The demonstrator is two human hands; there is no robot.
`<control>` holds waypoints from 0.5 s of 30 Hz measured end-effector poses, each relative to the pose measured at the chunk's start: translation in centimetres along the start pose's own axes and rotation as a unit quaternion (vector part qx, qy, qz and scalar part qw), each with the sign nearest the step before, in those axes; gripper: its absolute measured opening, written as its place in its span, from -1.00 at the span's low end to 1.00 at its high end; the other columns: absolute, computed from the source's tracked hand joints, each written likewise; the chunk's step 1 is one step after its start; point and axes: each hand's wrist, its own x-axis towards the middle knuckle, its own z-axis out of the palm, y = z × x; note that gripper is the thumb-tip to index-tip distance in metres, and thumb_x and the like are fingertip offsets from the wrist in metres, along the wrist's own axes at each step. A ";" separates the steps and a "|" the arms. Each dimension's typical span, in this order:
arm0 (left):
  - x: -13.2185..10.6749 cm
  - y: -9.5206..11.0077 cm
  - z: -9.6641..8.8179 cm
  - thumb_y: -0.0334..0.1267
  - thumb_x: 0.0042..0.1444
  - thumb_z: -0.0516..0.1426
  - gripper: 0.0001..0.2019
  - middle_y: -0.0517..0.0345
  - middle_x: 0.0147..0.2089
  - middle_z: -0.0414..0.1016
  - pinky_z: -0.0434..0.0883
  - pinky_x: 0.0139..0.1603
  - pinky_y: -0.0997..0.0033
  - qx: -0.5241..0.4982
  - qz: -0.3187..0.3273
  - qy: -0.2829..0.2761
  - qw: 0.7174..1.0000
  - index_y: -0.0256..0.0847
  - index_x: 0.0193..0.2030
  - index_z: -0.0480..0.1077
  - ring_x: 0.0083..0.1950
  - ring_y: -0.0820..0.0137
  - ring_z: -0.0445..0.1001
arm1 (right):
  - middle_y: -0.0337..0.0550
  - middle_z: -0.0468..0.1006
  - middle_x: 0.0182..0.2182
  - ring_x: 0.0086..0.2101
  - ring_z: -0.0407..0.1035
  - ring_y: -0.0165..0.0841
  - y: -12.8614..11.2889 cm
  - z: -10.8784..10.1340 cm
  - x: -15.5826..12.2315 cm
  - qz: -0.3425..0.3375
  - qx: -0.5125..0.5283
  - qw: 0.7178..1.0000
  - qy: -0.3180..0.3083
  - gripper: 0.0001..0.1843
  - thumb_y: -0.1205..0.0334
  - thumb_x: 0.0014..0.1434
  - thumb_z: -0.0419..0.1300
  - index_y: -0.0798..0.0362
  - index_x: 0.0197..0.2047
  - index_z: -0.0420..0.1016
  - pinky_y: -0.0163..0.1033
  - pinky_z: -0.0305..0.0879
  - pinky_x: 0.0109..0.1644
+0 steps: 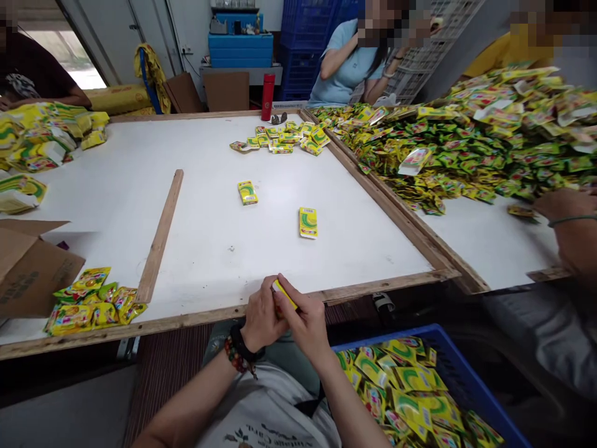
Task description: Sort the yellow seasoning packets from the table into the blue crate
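Observation:
Both my hands meet at the near edge of the white table [209, 249]. My left hand [260, 317] and my right hand [305, 320] are closed together on a small yellow packet [283, 292], held between their fingers. My left wrist carries a bead bracelet. Two more yellow packets lie flat on the table beyond my hands, one [308, 222] close and one [247, 192] further left. A blue crate [459, 373] full of the same yellow-green packets stands by my right elbow.
A loose wooden strip [161, 236] lies on the table's left. Packet piles sit at front left [93, 298], far left [41, 134], the far edge [284, 137] and the right table [471, 134]. A cardboard box [28, 264] is at left. Other people sit around; someone's hand [566, 205] rests at right.

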 end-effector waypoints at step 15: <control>4.0 0.0 -3.7 0.06 0.00 0.23 -0.30 -0.05 0.11 0.40 0.39 0.11 0.17 -0.064 0.089 -0.265 0.958 -0.12 0.24 0.16 0.10 0.15 0.42 | -0.02 0.64 -0.09 -0.26 0.58 -0.21 0.9 -5.3 -2.3 -0.047 -0.162 0.986 -0.015 -0.54 0.10 0.31 -0.03 0.06 0.14 0.49 -0.26 0.48 -0.24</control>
